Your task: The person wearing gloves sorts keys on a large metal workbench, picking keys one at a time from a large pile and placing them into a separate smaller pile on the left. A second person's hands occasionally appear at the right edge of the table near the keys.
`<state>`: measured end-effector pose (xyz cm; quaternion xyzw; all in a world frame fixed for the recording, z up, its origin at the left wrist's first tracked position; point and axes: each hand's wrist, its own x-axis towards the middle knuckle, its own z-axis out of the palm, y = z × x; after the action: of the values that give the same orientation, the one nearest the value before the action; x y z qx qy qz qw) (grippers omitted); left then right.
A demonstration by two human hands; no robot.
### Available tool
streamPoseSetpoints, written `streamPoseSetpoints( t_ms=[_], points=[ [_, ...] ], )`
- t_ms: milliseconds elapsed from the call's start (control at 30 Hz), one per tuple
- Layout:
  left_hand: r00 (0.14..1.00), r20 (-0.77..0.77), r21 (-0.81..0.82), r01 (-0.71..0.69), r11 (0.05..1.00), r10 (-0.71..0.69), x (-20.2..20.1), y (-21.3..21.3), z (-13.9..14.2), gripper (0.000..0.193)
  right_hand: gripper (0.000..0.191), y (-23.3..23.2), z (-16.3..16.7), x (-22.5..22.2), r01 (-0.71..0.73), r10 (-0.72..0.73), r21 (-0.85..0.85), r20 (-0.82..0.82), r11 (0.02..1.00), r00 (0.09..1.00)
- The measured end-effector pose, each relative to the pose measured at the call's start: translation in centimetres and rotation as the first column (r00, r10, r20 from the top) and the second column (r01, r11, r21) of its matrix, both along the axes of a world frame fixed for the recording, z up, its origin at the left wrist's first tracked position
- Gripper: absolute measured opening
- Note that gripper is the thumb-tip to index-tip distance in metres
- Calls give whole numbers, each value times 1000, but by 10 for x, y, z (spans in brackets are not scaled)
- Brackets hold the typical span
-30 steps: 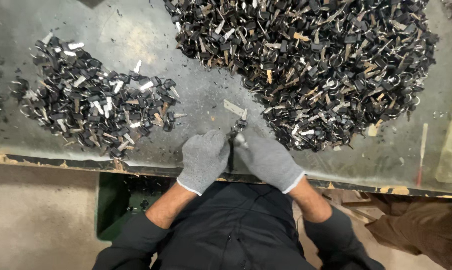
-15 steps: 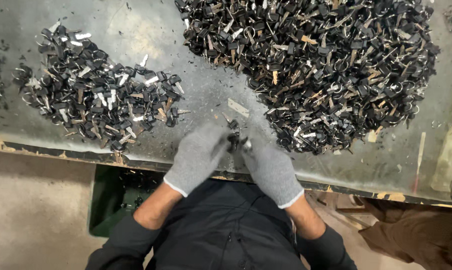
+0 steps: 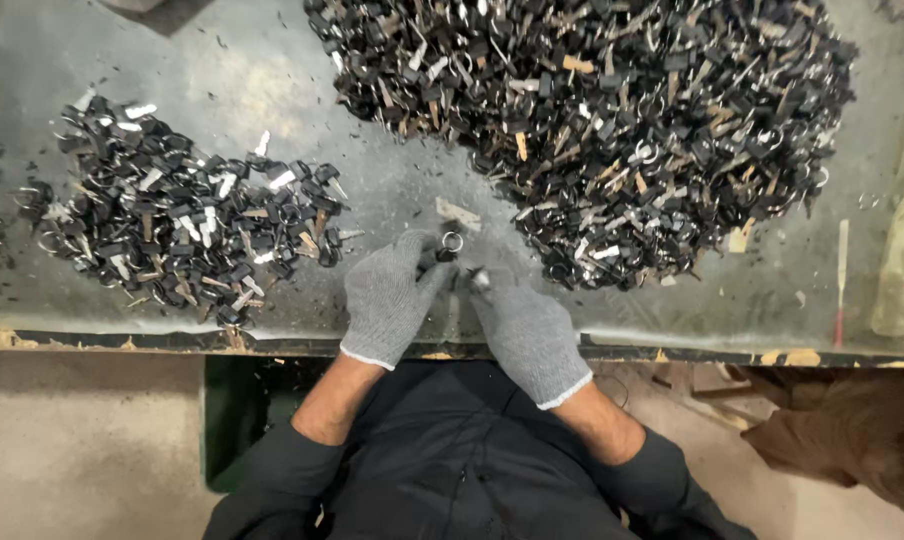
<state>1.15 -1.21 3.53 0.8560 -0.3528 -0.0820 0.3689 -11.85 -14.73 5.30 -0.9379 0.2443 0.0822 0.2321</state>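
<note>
Both my hands wear grey knitted gloves and meet at the near edge of a grey metal table (image 3: 272, 70). My left hand (image 3: 390, 298) and my right hand (image 3: 524, 330) pinch one small black piece with a metal ring (image 3: 451, 244) between their fingertips. A large heap of black and metal key-ring pieces (image 3: 612, 120) lies just beyond my right hand. A smaller pile of the same pieces (image 3: 182, 225) lies to the left of my left hand.
A pale flat strip (image 3: 458, 213) lies on the table just past my fingers. A thin stick with a red end (image 3: 840, 280) rests at the right. A green bin (image 3: 234, 420) stands under the table edge. Brown sacking (image 3: 852, 450) sits at lower right.
My hands stay together at the table edge, working the small piece. The view has shifted slightly; the ring now shows above my left fingertips.
</note>
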Motion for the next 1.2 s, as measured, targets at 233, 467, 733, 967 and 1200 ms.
streamPoseSetpoints(
  t_ms=[233,467,733,967,1200],
  points=[
    [980,138,12,142,990,-142,0,3,-11,21,31,1,-13,21,-188,227,-163,268,969,936],
    [968,166,4,190,982,-188,1,4,-17,18,24,-21,4,27,-270,268,47,48,962,962],
    [925,303,82,213,974,-228,-7,7,-30,21,22,0,-5,25,-142,131,-143,-80,979,988],
    [922,339,62,177,982,-188,-5,3,-24,29,32,-12,9,33,-144,147,-59,49,988,988],
    [997,63,27,42,999,-43,-6,3,-20,52,24,-6,-4,19,-89,90,-14,49,996,995]
  ],
)
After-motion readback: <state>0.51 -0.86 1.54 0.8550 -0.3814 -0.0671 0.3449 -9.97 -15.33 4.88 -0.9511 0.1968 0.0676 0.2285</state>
